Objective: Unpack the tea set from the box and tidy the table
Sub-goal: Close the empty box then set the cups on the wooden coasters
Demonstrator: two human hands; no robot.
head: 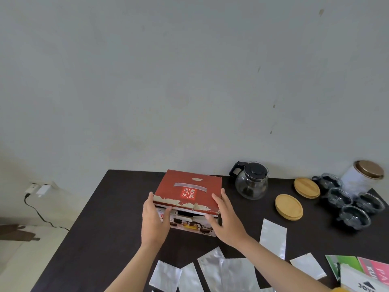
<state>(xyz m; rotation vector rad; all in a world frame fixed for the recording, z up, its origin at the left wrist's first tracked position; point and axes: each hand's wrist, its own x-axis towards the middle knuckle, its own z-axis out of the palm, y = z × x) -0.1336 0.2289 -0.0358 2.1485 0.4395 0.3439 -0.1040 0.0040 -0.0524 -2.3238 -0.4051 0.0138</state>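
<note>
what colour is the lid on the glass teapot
Black, like its handle; the glass teapot shows clearly in the head view.

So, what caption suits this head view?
Both hands, left and right, grip the red box beside a glass teapot.

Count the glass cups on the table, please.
4. One cup stands beside the white tin, two more sit nearer, and the last is nearest. Wooden coasters hide none.

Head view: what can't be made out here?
- Red box contents: lid flaps hide them.
- Left hand and right hand fingertips: tucked against the box front.
- Packets bottom right: cut off by the frame edge.
- Glass cups: full or empty, too dark to tell.
</note>
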